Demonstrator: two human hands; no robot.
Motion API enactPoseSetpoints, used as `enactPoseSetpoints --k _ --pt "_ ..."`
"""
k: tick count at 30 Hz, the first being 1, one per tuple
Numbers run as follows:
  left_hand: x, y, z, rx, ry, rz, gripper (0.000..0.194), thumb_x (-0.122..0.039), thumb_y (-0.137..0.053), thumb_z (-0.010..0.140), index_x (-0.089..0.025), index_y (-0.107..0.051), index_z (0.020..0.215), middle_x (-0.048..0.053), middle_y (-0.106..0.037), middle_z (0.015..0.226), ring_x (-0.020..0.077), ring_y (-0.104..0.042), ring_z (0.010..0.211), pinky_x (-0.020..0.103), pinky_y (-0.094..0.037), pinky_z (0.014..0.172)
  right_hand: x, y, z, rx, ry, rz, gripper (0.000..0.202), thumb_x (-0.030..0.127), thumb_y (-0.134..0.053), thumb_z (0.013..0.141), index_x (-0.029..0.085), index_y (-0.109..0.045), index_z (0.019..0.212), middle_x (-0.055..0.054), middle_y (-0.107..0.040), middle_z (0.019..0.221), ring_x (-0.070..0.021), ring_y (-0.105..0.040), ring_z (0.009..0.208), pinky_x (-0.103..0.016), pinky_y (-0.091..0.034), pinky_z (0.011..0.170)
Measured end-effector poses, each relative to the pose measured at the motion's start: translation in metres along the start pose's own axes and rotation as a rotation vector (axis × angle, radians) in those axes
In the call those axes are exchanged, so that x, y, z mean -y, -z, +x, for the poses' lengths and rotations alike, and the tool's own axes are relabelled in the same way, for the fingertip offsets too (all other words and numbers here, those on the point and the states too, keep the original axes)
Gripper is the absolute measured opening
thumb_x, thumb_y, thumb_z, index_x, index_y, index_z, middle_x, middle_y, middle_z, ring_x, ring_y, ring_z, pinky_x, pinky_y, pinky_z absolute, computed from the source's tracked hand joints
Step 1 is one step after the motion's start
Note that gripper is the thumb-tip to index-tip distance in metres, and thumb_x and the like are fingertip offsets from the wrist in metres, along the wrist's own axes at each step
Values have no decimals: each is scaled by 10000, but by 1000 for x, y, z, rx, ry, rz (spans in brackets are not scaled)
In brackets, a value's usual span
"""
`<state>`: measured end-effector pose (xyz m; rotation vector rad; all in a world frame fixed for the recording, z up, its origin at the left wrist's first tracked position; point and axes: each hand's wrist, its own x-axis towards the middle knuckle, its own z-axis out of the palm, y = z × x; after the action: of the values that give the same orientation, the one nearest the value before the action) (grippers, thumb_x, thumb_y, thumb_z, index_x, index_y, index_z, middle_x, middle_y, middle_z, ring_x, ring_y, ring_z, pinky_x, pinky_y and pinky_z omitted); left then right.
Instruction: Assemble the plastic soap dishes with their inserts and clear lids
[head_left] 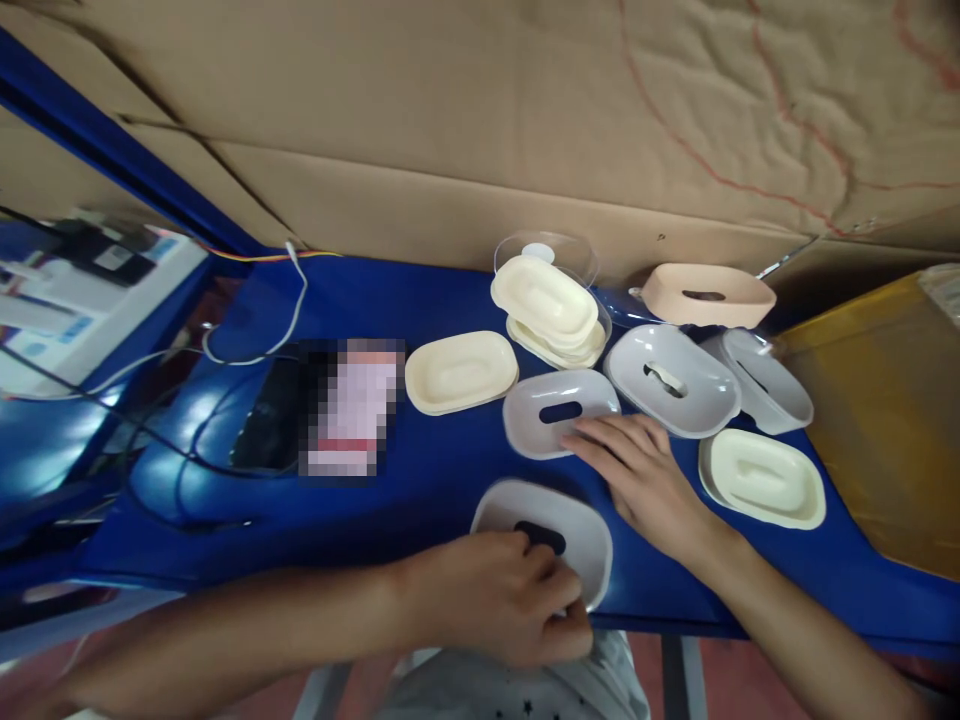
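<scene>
Near the table's front edge, my left hand [510, 595] curls over a grey oval dish [581, 530] with a dark slot; what its fingers hold, if anything, is hidden. My right hand [645, 480] reaches to the right rim of a second grey slotted dish [529, 420], fingers extended and touching it. A cream oval tray [461, 370] lies left of that dish. Behind it are stacked cream trays [547, 300]. A larger grey dish [694, 385] with a pale piece in its slot sits right of centre, and another cream tray [787, 480] lies near my right forearm.
The blue table [420, 510] also bears a peach slotted dish [709, 290], a tilted grey dish [780, 380] and a clear plastic piece [585, 255] at the back. A phone with a blurred screen [356, 400] and cables lie left. A yellow-brown box [892, 420] stands right; cardboard [420, 120] is behind.
</scene>
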<state>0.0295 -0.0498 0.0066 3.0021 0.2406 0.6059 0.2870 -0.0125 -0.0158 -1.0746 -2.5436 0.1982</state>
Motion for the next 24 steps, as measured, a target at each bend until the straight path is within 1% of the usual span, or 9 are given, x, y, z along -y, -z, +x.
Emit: enactPoseSetpoints --k 4,9,12,14,16,18,20,22,24 --pt "5 -5 -1 20 19 -6 109 -220 -700 983 -187 -699 1087 21 -636 858 166 -563 636 335 -419 532 -5 -2 1 -64 -29 92 710 -77 -395 946 246 -559 1556 -137 -651 1524 -286 -593 1438 -516 -505 1153" --pt "23 1 -3 -42 72 -128 251 -435 -664 1092 -186 -697 1104 20 -683 936 165 -611 743 343 -529 675 1 9 3 -136 40 145 606 -1 -444 1009 258 -596 1535 -120 -689 1470 -278 -625 1402 -492 -522 1157" --pt "44 15 -9 -152 206 -125 93 -255 -637 1090 -199 -677 1152 32 -729 1020 171 -664 868 332 -552 785 10 18 4 -173 115 166 430 63 -553 1024 217 -672 1408 -109 -755 1323 -261 -688 1250 -453 -535 1085" --pt "58 24 -14 -188 376 -77 169 -225 -606 1091 -223 -653 1253 66 -738 1164 210 -700 1037 370 -568 903 17 22 4 -150 168 167 287 142 -622 1037 191 -702 1308 -95 -781 1204 -242 -703 1120 -422 -541 1010" --pt "69 30 -18 -146 521 -35 282 -301 -622 1098 -235 -612 1372 115 -700 1324 272 -681 1225 445 -560 1036 25 23 2 -73 227 179 232 305 -663 1060 183 -714 1251 -82 -789 1121 -232 -695 1033 -411 -539 963" --pt "75 31 -20 -60 584 -26 457 -410 -685 1070 -225 -565 1469 165 -633 1459 339 -616 1373 525 -527 1129 32 21 0 14 277 192 397 511 -668 1054 172 -716 1254 -86 -791 1101 -240 -687 1015 -422 -531 965" --pt "77 28 -19 23 598 -40 587 -491 -747 1020 -219 -551 1501 189 -570 1550 387 -563 1446 579 -501 1168 36 18 -3 73 299 188 529 623 -673 1022 163 -712 1282 -102 -790 1142 -255 -684 1057 -443 -512 1002" --pt "76 24 -18 64 614 -57 607 -517 -775 992 -231 -571 1487 186 -535 1600 403 -546 1468 599 -491 1179 39 15 -4 110 286 176 546 618 -705 1001 173 -702 1318 -112 -781 1228 -266 -673 1138 -459 -484 1059" --pt "75 20 -18 57 633 -65 556 -501 -765 1002 -238 -597 1463 178 -524 1619 401 -551 1466 603 -486 1187 38 14 -5 124 265 170 476 539 -726 999 194 -699 1325 -113 -768 1301 -270 -658 1215 -469 -455 1112"
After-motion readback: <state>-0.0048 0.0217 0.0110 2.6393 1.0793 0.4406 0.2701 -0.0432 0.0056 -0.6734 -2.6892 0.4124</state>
